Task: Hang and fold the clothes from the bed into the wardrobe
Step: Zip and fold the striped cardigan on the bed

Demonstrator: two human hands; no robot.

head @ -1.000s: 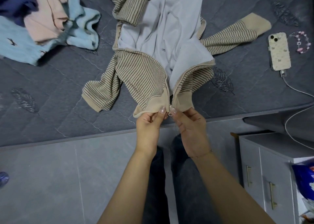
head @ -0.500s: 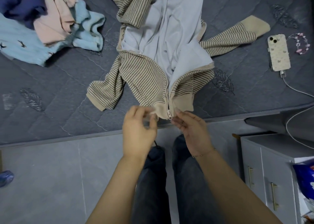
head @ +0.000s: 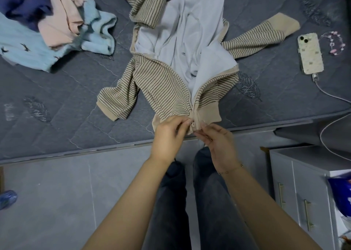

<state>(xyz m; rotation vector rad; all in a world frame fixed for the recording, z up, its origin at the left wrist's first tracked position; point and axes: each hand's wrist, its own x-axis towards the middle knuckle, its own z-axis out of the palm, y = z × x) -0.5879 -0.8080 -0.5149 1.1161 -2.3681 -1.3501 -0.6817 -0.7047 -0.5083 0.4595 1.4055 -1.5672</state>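
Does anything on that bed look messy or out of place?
Yes. The clothes pile at the left is crumpled, not folded. The striped jacket lies open, its sleeves splayed. A charging phone and a bracelet lie among the laundry.

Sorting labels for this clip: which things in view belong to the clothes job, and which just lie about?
Job: striped zip jacket, gripped at its hem by left hand and right hand; pile of clothes.
Lying about: phone, charging cable, bead bracelet, cabinet.
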